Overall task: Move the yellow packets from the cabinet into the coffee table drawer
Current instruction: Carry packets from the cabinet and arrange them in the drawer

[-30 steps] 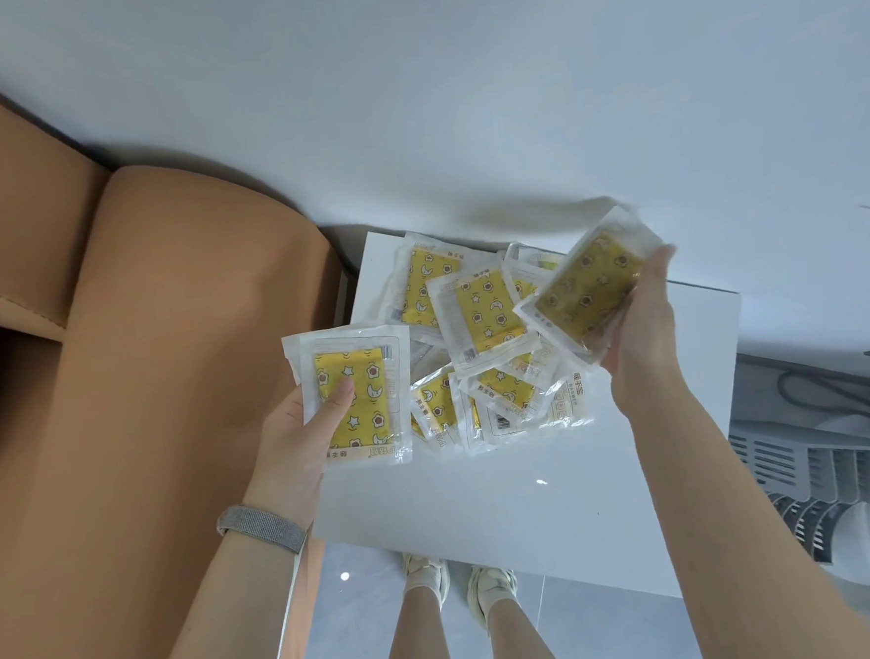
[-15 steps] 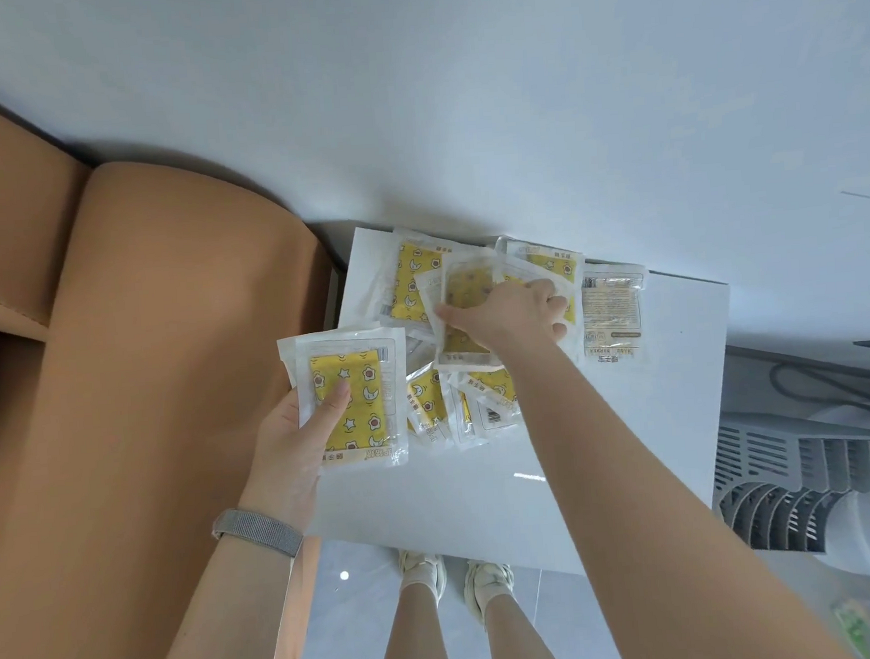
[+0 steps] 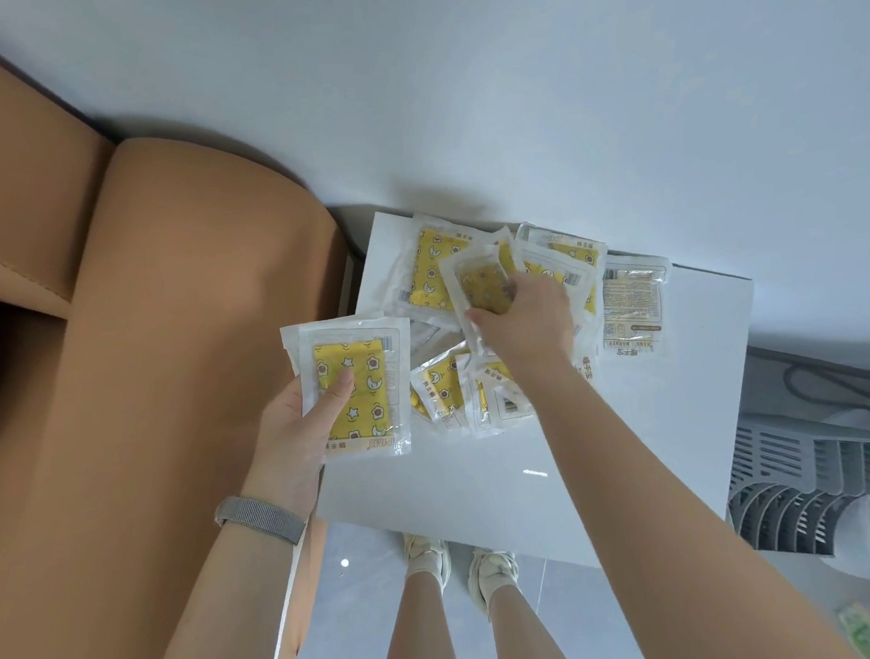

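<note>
Several yellow packets [image 3: 431, 273] in clear wrappers lie heaped on a white cabinet top [image 3: 637, 449]. My left hand [image 3: 296, 431] holds one yellow packet [image 3: 357, 391] upright at the cabinet's left edge, thumb pressed on its front. My right hand [image 3: 522, 323] reaches into the heap and pinches another packet [image 3: 481, 285], its lower edge between thumb and fingers. One packet [image 3: 631, 300] lies face down at the right of the heap, its printed back up.
A tan sofa arm [image 3: 166, 348] stands close on the left of the cabinet. A white wall [image 3: 509, 92] rises behind. A grey slatted appliance [image 3: 820, 487] with cables sits to the right. My legs and shoes [image 3: 459, 564] stand on a glossy floor below.
My right hand set down the packet it held, which now lies face down at the right, then moved left into the heap and took hold of another. The left hand stayed put.
</note>
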The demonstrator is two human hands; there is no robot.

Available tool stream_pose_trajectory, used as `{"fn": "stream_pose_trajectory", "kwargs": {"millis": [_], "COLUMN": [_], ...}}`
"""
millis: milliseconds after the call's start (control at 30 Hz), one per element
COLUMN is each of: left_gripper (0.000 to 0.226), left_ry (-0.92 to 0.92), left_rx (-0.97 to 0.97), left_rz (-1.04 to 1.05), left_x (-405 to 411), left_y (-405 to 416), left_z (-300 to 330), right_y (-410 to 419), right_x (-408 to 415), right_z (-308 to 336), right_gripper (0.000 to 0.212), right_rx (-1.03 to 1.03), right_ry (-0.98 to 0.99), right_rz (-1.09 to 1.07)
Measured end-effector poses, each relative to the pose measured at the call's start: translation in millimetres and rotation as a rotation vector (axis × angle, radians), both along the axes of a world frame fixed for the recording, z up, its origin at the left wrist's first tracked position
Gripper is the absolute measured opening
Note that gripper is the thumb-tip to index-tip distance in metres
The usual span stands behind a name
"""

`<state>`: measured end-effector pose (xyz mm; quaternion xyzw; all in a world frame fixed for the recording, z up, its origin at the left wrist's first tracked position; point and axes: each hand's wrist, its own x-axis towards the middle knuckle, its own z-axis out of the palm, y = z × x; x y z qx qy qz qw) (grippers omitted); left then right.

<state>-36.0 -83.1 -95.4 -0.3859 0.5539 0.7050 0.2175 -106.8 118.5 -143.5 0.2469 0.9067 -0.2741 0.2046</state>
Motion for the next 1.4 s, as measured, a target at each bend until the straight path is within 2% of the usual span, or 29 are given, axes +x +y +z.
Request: {"fn": "stream_pose_trajectory", "kwargs": {"millis": [67,200,367,433,500,533,567,667,733,967,1167,1333,1400], "left_gripper": [0.024,0.016,0.018,0.019,0.021,0.021,0.02,0.018,0.019,0.024,0.022,0.021,0.023], "left_ry": [-0.004,-0.006,-0.005,-0.007,-0.009,-0.009,-0.009,0.003,0.04,0.175,0.215,0.263,0.267], "left_rx": [0.004,0.001,0.002,0.005,0.015,0.016,0.016,0.021,0.0,-0.038,-0.009,-0.026,-0.018], "left_rz": [0.005,0.014,0.004,-0.009,-0.018,-0.023,-0.032,-0.06,-0.1,-0.166,-0.087,0.036,0.125], "left_x": [0,3,7,10,13,15,18,28,37,73,111,152,173], "left_y": [-1,3,12,18,24,27,30,39,44,64,81,61,46], "left_z": [0,1,6,9,16,22,28,60,90,206,271,315,329], "right_y": [11,31,54,59,62,64,65,74,81,98,101,80,62], "right_x": [2,14,37,48,59,64,69,88,103,157,185,197,201], "right_z": [8,24,49,60,75,84,95,131,159,270,346,388,401], "right_gripper": [0.028,0.044,0.046,0.062,0.085,0.09,0.085,0.046,0.036,0.041,0.022,0.032,0.041], "right_rx": [-0.164,-0.381,-0.965,-1.082,-1.101,-1.089,-1.08,-1.087,-1.105,-1.11,-1.107,-1.088,-1.085], "right_ry": [0.074,0.114,0.093,0.115,0.098,0.076,0.052,0.0,-0.003,0.049,0.049,-0.014,-0.028], "right_rz": [-0.071,-0.183,-0.487,-0.536,-0.57,-0.585,-0.59,-0.602,-0.635,-0.66,-0.583,-0.412,-0.336]}}
